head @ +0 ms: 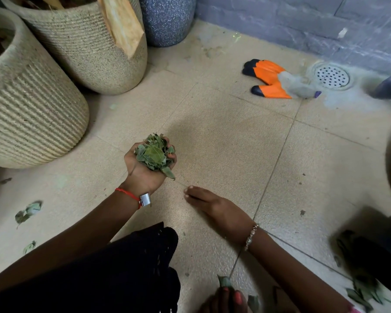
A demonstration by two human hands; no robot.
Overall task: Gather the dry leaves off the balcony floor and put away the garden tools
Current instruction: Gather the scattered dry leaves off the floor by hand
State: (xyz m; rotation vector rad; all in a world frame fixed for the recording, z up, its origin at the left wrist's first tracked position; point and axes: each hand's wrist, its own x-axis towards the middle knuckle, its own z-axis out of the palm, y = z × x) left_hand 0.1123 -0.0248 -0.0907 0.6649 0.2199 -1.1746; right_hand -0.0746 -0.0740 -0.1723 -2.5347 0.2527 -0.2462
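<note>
So the clump of leaves was cupped in the upturned left hand, fingers curled round its far side. The right hand was laid flat on the floor, fingers straight and together. An orange glove, probably rubber-coated, was left by the drain.

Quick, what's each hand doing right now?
Left hand: holding a bunch of leaves.
Right hand: open, fingers flat on the floor.
</note>
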